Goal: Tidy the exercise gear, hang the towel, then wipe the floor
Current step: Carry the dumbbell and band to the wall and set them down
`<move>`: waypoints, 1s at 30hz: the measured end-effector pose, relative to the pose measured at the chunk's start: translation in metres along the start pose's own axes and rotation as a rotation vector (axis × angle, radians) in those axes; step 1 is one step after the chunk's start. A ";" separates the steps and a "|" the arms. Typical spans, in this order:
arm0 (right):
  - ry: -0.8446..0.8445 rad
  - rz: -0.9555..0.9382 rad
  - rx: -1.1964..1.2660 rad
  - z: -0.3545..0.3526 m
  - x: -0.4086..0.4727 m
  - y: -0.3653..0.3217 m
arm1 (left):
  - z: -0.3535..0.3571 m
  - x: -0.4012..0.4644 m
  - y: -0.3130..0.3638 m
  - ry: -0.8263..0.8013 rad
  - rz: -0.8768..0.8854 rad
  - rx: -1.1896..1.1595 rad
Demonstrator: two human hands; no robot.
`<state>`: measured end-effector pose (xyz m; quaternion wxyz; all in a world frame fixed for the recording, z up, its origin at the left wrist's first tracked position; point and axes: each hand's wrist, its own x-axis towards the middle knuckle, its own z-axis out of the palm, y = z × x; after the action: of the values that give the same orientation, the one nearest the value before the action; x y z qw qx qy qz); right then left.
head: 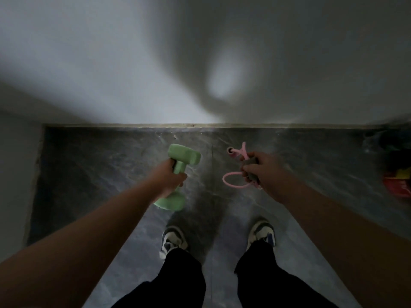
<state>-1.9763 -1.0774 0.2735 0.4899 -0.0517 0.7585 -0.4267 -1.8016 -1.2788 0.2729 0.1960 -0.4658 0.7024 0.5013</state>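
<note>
The pale grey wall (111,63) filled the top half of the view, and below it ran the dark marbled stone floor (100,165), dull and dusty where it met the wall, so the wiping looked not yet done and no towel showed anywhere. The person stood facing that wall in black trousers and white-and-navy trainers (172,240), both arms out in front. In the left hand (172,181) sat the mint-green matte dumbbell (178,172), fingers wrapped tight round its handle, long axis running away from the body toward the wall, far head raised, near head low by the wrist. The right hand (264,172) was clenched round a grey foam grip of the pink rubber resistance band (233,180), one loop hanging to its left and a second handle poking forward. Both pieces were carried off the floor, level with each other and apart. At the far right edge lay a blurred red-and-yellow heap (398,183), too smeared to name; if the gear belongs there, the right hand was the nearer one, and a turn to the right would come first
</note>
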 end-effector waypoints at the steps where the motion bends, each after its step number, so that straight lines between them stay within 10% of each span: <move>1: -0.015 -0.020 -0.069 0.002 0.029 0.018 | 0.012 0.030 -0.011 0.000 0.003 0.010; 14: -0.060 -0.624 -0.803 -0.001 0.255 0.116 | 0.076 0.283 -0.080 0.040 0.275 0.758; 19: 0.122 -0.321 -1.130 -0.035 0.271 0.172 | 0.082 0.282 -0.078 0.094 0.323 0.897; 26: 0.165 -0.334 -1.094 -0.048 0.278 0.215 | 0.105 0.297 -0.083 0.064 0.340 0.843; 30: 0.229 -0.349 -0.686 -0.052 0.265 0.206 | 0.111 0.308 -0.077 0.045 0.352 0.831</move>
<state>-2.0835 -1.0481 -0.0477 0.2768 -0.2922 0.8864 -0.2286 -1.9075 -1.3258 -0.0428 0.2628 -0.2316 0.9167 0.1921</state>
